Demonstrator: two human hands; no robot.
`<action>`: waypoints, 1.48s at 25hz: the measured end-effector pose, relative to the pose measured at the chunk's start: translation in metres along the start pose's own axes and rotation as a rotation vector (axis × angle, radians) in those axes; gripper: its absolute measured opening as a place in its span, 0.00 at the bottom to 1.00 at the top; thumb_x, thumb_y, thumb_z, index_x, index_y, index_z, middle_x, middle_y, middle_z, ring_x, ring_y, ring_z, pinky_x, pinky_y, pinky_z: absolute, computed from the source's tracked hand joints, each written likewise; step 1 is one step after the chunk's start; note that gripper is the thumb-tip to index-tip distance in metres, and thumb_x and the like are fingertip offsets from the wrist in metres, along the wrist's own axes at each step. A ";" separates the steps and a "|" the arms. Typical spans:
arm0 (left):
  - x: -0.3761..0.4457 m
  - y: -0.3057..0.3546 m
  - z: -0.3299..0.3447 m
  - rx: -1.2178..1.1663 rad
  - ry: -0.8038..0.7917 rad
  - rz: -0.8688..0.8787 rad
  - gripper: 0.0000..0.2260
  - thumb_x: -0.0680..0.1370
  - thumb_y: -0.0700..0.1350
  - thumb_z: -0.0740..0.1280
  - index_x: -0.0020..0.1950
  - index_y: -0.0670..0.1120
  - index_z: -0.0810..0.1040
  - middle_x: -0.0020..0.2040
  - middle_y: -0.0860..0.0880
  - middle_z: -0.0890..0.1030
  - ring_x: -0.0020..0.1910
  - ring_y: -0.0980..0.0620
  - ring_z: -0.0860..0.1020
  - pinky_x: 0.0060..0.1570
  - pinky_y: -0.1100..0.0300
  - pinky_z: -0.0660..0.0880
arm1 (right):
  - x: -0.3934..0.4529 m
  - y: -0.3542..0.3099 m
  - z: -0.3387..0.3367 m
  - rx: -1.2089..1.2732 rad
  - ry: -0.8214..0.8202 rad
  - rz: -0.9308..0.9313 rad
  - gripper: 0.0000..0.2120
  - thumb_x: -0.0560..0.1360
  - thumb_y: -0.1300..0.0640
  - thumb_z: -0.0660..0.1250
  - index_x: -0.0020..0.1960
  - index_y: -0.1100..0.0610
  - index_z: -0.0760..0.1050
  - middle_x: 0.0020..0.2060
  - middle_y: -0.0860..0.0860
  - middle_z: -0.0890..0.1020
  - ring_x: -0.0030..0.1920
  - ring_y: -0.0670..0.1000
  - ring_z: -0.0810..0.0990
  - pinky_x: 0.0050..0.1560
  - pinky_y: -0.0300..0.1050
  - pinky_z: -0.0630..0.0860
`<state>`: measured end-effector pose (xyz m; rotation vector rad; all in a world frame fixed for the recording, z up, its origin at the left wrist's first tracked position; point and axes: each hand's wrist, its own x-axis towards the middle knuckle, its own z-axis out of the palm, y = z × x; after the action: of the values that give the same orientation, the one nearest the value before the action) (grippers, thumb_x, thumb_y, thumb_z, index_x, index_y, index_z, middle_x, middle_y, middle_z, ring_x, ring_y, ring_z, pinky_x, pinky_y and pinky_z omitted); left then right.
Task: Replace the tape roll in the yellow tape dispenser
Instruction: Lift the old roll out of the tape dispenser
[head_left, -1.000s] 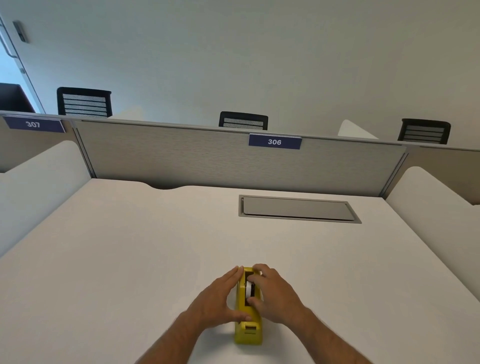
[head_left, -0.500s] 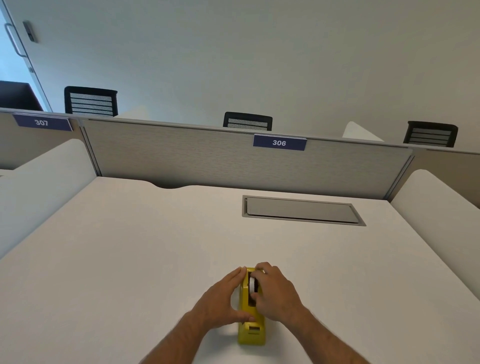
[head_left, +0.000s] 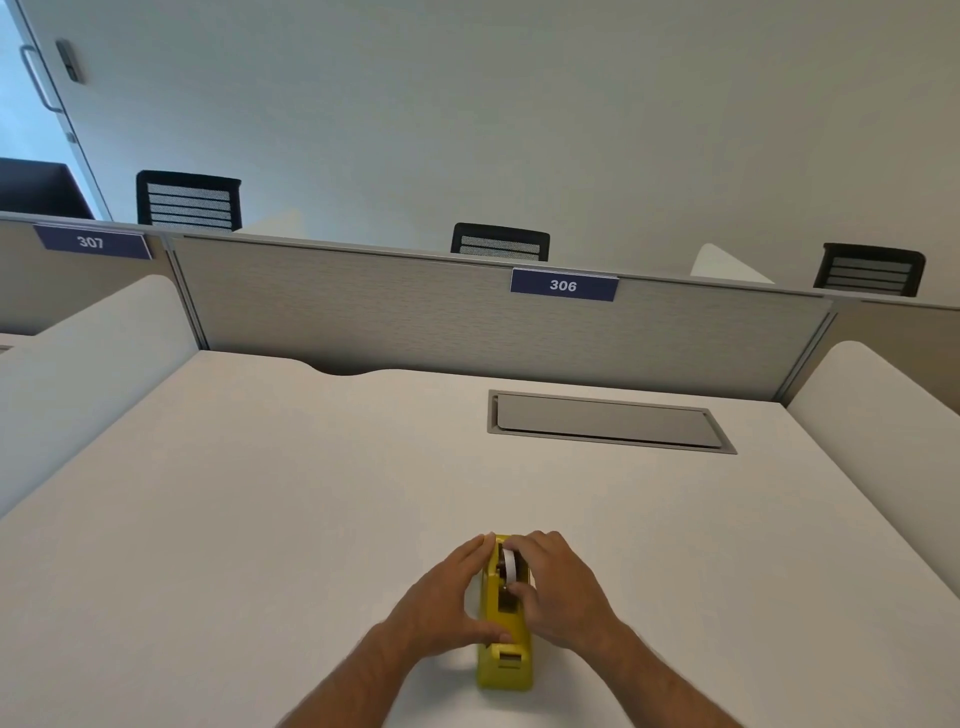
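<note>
Nearest the camera: two bare forearms enter from the bottom edge and converge on the yellow tape dispenser (head_left: 505, 644), which stands upright on the white desk (head_left: 234, 519), low and centre in the view, cutter end toward the person.

Left hand (head_left: 447, 597): flat against the dispenser's left wall, fingers extended and together, thumb running along the base near the cutter end. Not closed around anything; it reads as bracing the body.

Right hand (head_left: 558, 592): curled over the right wall and top. Fingertips pinch the tape roll (head_left: 509, 564), a white band that shows in the open well, one fingertip at its far upper edge and another at its near lower edge. The roll sits between the two hands, inside the dispenser, partly hidden by the right fingers.

Progress, as a judgement: early. The roll is in the well, gripped but not lifted clear. Cannot tell whether it is the spent roll coming out or a fresh one going in; no second roll shows anywhere on the desk. If it is the old one, removal, fitting a new roll and threading the tape end to the cutter all remain.

Farther out: bare desk, then a grey cable hatch (head_left: 608, 421) set flush, well apart from the hands. Beyond, a partition (head_left: 415, 317) labelled 306.
</note>
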<state>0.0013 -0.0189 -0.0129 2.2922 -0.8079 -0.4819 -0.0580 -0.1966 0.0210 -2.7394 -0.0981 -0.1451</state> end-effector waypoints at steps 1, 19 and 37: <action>0.000 0.001 0.000 -0.001 0.002 -0.002 0.52 0.64 0.68 0.74 0.79 0.57 0.49 0.80 0.58 0.52 0.78 0.56 0.54 0.75 0.56 0.60 | 0.000 0.001 0.001 0.013 0.000 0.004 0.23 0.77 0.52 0.68 0.70 0.49 0.68 0.64 0.45 0.76 0.62 0.48 0.72 0.62 0.40 0.73; -0.006 0.032 0.000 -0.549 0.347 0.087 0.24 0.69 0.38 0.76 0.57 0.63 0.82 0.50 0.58 0.86 0.48 0.53 0.85 0.53 0.59 0.81 | -0.001 0.001 -0.018 0.614 0.179 0.270 0.12 0.62 0.59 0.82 0.41 0.48 0.85 0.31 0.43 0.85 0.35 0.39 0.83 0.36 0.29 0.76; -0.007 0.048 0.003 -0.467 0.379 -0.017 0.18 0.78 0.41 0.66 0.51 0.67 0.81 0.42 0.60 0.86 0.41 0.57 0.82 0.41 0.67 0.79 | -0.004 -0.001 -0.016 0.614 0.075 0.229 0.14 0.72 0.60 0.73 0.44 0.38 0.84 0.40 0.40 0.88 0.43 0.43 0.87 0.47 0.43 0.85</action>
<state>-0.0257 -0.0445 0.0190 1.8727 -0.4319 -0.2015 -0.0637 -0.2023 0.0351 -2.1106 0.1669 -0.1273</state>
